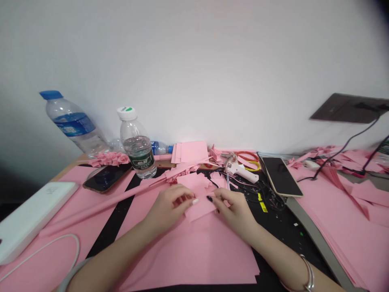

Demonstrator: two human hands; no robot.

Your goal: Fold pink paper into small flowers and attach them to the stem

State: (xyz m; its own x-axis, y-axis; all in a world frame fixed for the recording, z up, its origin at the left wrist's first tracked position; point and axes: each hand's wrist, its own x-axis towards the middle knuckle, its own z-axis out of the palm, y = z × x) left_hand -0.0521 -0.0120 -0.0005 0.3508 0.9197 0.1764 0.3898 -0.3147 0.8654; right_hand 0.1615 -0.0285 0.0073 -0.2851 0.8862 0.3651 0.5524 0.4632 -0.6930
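Note:
Both of my hands meet over a small square of pink paper (201, 207) near the middle of the desk. My left hand (170, 207) curls over its left edge, thumb and fingers pinched on it. My right hand (235, 207) pinches the right edge with a dark-nailed fingertip. The square lies on a large pink sheet (194, 255) over a black mat (275, 227). More small pink squares (199, 180) are piled just beyond my fingers.
A white glue gun (240, 168) and orange scissors (249, 157) lie behind. Two water bottles (138, 144) (74, 125), two phones (106, 178) (281, 176), a white power bank (30, 217), a long pink paper roll (100, 205), and stacked pink sheets (349, 215) surround the work spot.

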